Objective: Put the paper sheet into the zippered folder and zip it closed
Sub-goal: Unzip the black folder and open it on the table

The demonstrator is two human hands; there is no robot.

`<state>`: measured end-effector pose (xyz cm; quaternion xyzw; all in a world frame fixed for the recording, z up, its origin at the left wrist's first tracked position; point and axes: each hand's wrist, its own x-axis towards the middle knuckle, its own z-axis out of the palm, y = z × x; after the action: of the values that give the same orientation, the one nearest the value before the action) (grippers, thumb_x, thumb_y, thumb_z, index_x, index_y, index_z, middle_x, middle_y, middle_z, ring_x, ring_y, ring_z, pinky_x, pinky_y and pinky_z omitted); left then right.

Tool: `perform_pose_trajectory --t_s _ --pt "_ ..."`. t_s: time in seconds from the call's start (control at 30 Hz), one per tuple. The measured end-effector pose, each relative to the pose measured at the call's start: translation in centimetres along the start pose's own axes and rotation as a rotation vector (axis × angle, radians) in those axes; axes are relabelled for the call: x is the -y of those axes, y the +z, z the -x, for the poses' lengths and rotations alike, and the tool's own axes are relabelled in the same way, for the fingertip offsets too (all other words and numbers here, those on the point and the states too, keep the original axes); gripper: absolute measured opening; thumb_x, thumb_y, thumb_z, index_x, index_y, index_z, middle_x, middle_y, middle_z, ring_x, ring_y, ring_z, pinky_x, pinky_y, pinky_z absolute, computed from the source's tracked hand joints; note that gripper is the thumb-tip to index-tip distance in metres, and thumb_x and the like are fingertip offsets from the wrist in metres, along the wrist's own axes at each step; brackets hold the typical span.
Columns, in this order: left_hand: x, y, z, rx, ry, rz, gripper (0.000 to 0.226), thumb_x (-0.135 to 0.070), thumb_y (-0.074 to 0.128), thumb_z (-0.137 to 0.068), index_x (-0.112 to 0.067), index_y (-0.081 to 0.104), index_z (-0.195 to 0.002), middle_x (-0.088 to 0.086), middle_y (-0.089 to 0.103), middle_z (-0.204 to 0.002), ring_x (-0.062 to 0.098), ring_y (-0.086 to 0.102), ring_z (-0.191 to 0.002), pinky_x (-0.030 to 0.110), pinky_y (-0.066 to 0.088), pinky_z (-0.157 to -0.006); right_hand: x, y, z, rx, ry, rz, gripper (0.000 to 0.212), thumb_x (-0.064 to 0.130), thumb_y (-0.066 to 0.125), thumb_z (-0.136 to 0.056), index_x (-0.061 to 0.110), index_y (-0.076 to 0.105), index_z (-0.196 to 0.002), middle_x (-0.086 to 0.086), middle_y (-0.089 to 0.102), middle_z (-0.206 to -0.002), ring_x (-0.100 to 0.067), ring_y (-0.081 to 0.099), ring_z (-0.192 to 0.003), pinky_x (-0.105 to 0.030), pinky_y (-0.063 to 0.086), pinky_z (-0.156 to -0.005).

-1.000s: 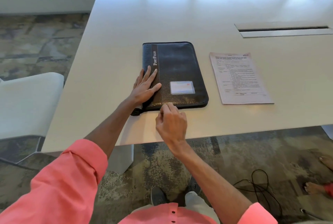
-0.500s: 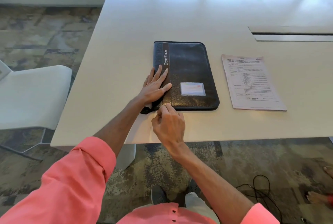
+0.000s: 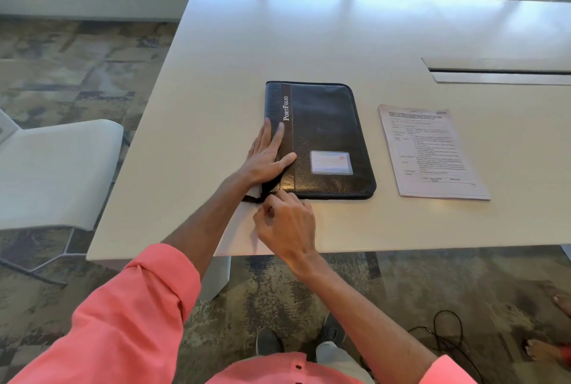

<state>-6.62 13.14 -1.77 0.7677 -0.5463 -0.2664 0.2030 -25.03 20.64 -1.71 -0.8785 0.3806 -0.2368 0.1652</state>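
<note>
A black zippered folder (image 3: 327, 130) marked "PortFolio" lies shut and flat on the white table (image 3: 309, 37). My left hand (image 3: 268, 155) rests flat on its spine side, fingers spread, pressing it down. At the folder's near left corner, my right hand (image 3: 285, 223) has its fingertips pinched at the zipper end; the pull itself is hidden by the fingers. The printed paper sheet (image 3: 431, 152) lies flat on the table to the right of the folder, apart from it.
A long cable slot (image 3: 500, 71) is set in the table at the far right. A white chair (image 3: 58, 167) stands left of the table. A black cable (image 3: 448, 340) lies on the carpet, and another person's bare feet (image 3: 556, 300) show at the right edge.
My right hand has slid left along the folder's near edge to its near left corner. My left hand has stayed pressed on the spine side. The camera has shifted.
</note>
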Motion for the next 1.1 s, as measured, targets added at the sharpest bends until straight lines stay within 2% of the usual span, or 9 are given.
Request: perform_pose_trajectory --t_s 0.13,0.27,0.3,0.37,0.47,0.6,0.83,0.97,1.1 --pt "-0.5 0.1 0.1 -0.026 -0.06 0.057 0.11 -0.06 0.056 -0.107 -0.019 -0.023 -0.171 0.003 -0.039 -0.176 0.022 -0.022 -0.168 0.043 -0.007 -0.137 -2.4 -2.2 -1.4 -0.148 0.025 -0.006 0.033 0.037 0.057 -0.102 0.024 0.072 -0.076 0.009 0.065 -0.077 -0.009 0.05 -0.069 -0.035 0.042 -0.071" --pt "-0.6 0.3 0.0 -0.027 -0.051 0.055 0.111 -0.06 0.055 -0.108 -0.015 -0.023 -0.171 0.005 -0.038 -0.176 0.021 -0.025 -0.167 0.04 -0.011 -0.136 -6.7 -5.4 -4.6 -0.25 0.182 0.028 0.016 0.031 0.063 -0.099 0.021 0.075 -0.096 0.004 0.069 -0.095 -0.014 0.058 -0.087 -0.039 0.044 -0.081" --pt "-0.6 0.4 -0.1 -0.025 -0.047 0.051 0.11 -0.06 0.055 -0.108 -0.015 -0.024 -0.171 0.005 -0.038 -0.176 0.02 -0.025 -0.167 0.039 -0.012 -0.135 -7.9 -6.2 -5.6 -0.232 0.243 0.057 0.017 0.029 0.066 -0.098 0.019 0.075 -0.108 0.002 0.069 -0.107 -0.016 0.059 -0.097 -0.038 0.042 -0.085" --pt "-0.4 0.6 -0.2 -0.024 -0.035 0.038 0.11 -0.061 0.053 -0.108 -0.015 -0.024 -0.171 0.005 -0.037 -0.177 0.02 -0.026 -0.167 0.038 -0.015 -0.134 -10.1 -7.7 -7.3 -0.132 0.363 0.156 0.036 0.029 0.068 -0.097 0.014 0.068 -0.13 -0.006 0.063 -0.128 -0.025 0.057 -0.118 -0.044 0.045 -0.095" --pt "-0.6 1.0 -0.3 -0.036 -0.029 0.029 0.109 -0.061 0.052 -0.109 -0.014 -0.024 -0.171 0.005 -0.036 -0.177 0.019 -0.027 -0.166 0.038 -0.016 -0.134 -12.5 -9.1 -8.9 0.005 0.484 0.277 0.049 0.031 0.066 -0.098 0.007 0.059 -0.14 -0.016 0.057 -0.141 -0.037 0.052 -0.132 -0.053 0.046 -0.104" --pt "-1.1 1.4 -0.5 -0.047 -0.029 0.011 0.109 -0.061 0.051 -0.109 -0.014 -0.025 -0.17 0.004 -0.035 -0.177 0.018 -0.028 -0.166 0.038 -0.016 -0.134 -14.0 -9.6 -9.7 0.085 0.502 0.292 0.044 0.03 0.063 -0.1 0.004 0.062 -0.136 -0.021 0.059 -0.138 -0.039 0.053 -0.13 -0.052 0.046 -0.106" --pt "-1.7 1.9 -1.1 -0.046 -0.015 0.006 0.11 -0.064 0.051 -0.108 -0.016 -0.026 -0.17 0.003 -0.037 -0.176 0.018 -0.03 -0.165 0.037 -0.017 -0.132 -15.4 -10.5 -11.1 0.08 0.588 0.199 0.038 0.027 0.069 -0.098 0.002 0.067 -0.126 -0.021 0.059 -0.132 -0.04 0.056 -0.124 -0.051 0.048 -0.106" --pt "-1.8 1.5 -0.9 -0.038 -0.018 0.046 0.112 -0.066 0.051 -0.106 -0.015 -0.025 -0.17 0.003 -0.036 -0.177 0.018 -0.027 -0.166 0.039 -0.014 -0.134 -16.0 -11.3 -12.0 0.021 0.68 -0.005 0.03 0.018 0.073 -0.089 0.001 0.072 -0.114 -0.02 0.07 -0.119 -0.039 0.066 -0.11 -0.044 0.056 -0.093" --pt "-2.8 0.7 -0.4 -0.014 -0.054 0.128 0.107 -0.062 0.053 -0.109 -0.015 -0.021 -0.172 0.003 -0.031 -0.179 0.019 -0.023 -0.167 0.039 -0.009 -0.135 -16.0 -13.1 -12.8 -0.064 0.733 -0.23 0.015 0.012 0.074 -0.089 0.003 0.078 -0.1 -0.01 0.076 -0.093 -0.032 0.072 -0.092 -0.033 0.048 -0.077"
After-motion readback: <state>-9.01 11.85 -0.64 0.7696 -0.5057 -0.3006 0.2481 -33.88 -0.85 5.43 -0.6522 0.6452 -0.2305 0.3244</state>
